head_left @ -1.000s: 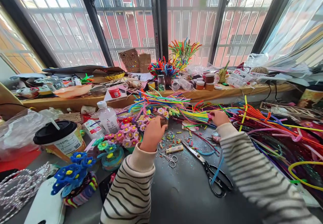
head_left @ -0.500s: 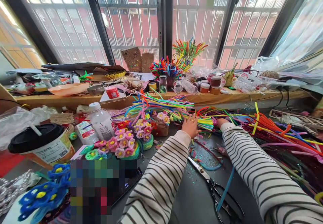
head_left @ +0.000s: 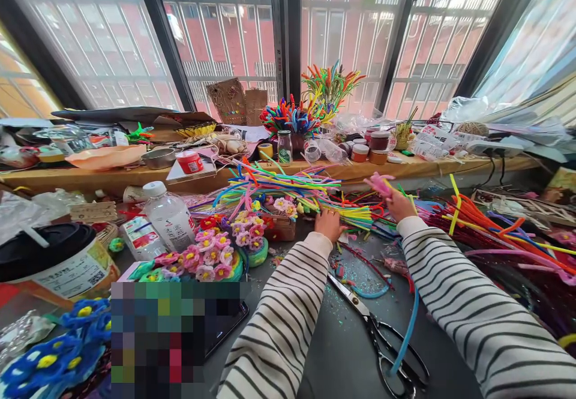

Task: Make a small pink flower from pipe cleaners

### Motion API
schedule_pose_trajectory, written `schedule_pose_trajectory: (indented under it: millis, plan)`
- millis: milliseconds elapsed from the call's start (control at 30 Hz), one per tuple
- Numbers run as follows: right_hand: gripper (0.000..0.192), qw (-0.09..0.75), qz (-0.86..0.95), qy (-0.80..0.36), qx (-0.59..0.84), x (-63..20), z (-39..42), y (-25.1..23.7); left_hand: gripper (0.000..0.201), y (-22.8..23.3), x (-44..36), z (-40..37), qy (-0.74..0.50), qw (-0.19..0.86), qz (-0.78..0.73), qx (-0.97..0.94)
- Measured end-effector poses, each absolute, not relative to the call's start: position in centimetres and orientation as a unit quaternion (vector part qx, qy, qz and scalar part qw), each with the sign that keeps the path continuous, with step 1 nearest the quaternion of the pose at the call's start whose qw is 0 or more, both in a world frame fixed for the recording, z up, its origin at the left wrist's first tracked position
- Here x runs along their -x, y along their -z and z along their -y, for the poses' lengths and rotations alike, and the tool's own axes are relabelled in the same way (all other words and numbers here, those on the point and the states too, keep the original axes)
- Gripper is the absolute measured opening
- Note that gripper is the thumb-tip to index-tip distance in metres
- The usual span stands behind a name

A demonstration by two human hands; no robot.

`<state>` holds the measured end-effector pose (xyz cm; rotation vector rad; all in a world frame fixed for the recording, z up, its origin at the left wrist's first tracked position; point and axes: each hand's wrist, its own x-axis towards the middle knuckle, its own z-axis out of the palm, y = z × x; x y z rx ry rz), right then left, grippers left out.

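My right hand (head_left: 400, 205) is raised over the table with its fingers closed on a small bunch of pink pipe cleaners (head_left: 378, 183), which sticks out toward the left. My left hand (head_left: 328, 225) rests with curled fingers at the near side of a pile of yellow and green pipe cleaners (head_left: 355, 212); what lies under its fingers is hidden. A longer heap of multicoloured pipe cleaners (head_left: 288, 184) spreads behind it. Between my forearms lie black-handled scissors (head_left: 360, 306), spread apart, and a blue pipe cleaner (head_left: 407, 333) crosses their handles.
Pink pipe-cleaner flowers (head_left: 213, 255), a plastic bottle (head_left: 171, 219) and a lidded cup (head_left: 54, 261) crowd the left. A phone (head_left: 227, 327) lies near my left sleeve. Orange pipe cleaners (head_left: 499, 219) cover the right. Jars and craft bits line the wooden ledge (head_left: 252, 169) under the window.
My right hand has lifted from behind the yellow bundle and now shows pink pipe cleaners. My left hand's fingers have curled in. The whole view has shifted slightly.
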<state>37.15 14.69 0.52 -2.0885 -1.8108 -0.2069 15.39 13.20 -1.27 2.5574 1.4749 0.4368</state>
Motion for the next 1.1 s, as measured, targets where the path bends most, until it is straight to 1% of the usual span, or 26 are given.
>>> schedule_pose_trajectory:
  millis: [33, 100, 200, 267, 333, 433, 500, 600, 700, 767, 800, 900, 967, 1100]
  plan:
    - [0.037, 0.174, 0.678, 0.090, 0.709, -36.6, -14.3, -0.4, 0.058, 0.9, -16.0, -13.0, -0.170, 0.080, -0.486, -0.854]
    - [0.036, 0.128, 0.735, 0.114, 0.656, -35.5, -13.6, 0.0, 0.071, 0.1, -17.3, -12.6, -0.278, 0.128, -0.449, -0.840]
    - [0.031, 0.067, 0.765, 0.139, 0.626, -34.6, -12.6, 0.6, 0.087, -0.3, -19.2, -12.5, -0.365, 0.277, -0.415, -0.786]
    - [0.029, 0.053, 0.772, 0.154, 0.614, -34.4, -12.0, 0.8, 0.087, -0.2, -20.2, -12.4, -0.377, 0.349, -0.416, -0.750]
    - [0.026, 0.047, 0.775, 0.161, 0.609, -34.4, -11.7, 0.8, 0.075, 0.0, -20.8, -12.4, -0.384, 0.377, -0.427, -0.727]
    - [0.021, 0.045, 0.778, 0.157, 0.607, -34.4, -11.2, 0.8, 0.044, 0.3, -21.6, -12.2, -0.416, 0.394, -0.454, -0.682]
    - [0.021, 0.044, 0.786, 0.155, 0.596, -34.4, -11.0, 0.7, 0.028, 0.4, -22.0, -12.1, -0.436, 0.412, -0.473, -0.645]
    - [0.024, 0.058, 0.802, 0.163, 0.572, -34.4, -10.2, 0.0, 0.014, 0.6, -22.6, -12.0, -0.449, 0.440, -0.477, -0.614]
    - [0.039, 0.085, 0.785, 0.189, 0.583, -35.8, -8.2, -1.6, 0.009, 0.9, -23.0, -12.1, -0.459, 0.464, -0.470, -0.595]
    - [0.050, 0.092, 0.742, 0.222, 0.626, -38.1, -5.8, -2.8, 0.007, 1.1, -23.0, -12.2, -0.466, 0.477, -0.468, -0.580]
    - [0.057, 0.086, 0.710, 0.243, 0.655, -39.6, -4.3, -3.2, 0.007, 1.2, -23.0, -12.3, -0.469, 0.483, -0.468, -0.573]
    - [0.082, 0.032, 0.570, 0.283, 0.771, -44.5, 0.3, -3.2, 0.008, 1.3, -22.8, -12.4, -0.478, 0.494, -0.466, -0.557]
    - [0.082, 0.020, 0.492, 0.300, 0.817, -46.8, 2.5, -2.1, 0.008, 1.2, -22.6, -12.5, -0.484, 0.498, -0.466, -0.548]
    - [0.071, 0.000, 0.485, 0.266, 0.833, -47.6, 3.7, 0.5, 0.007, 0.6, -21.8, -12.6, -0.499, 0.499, -0.465, -0.535]
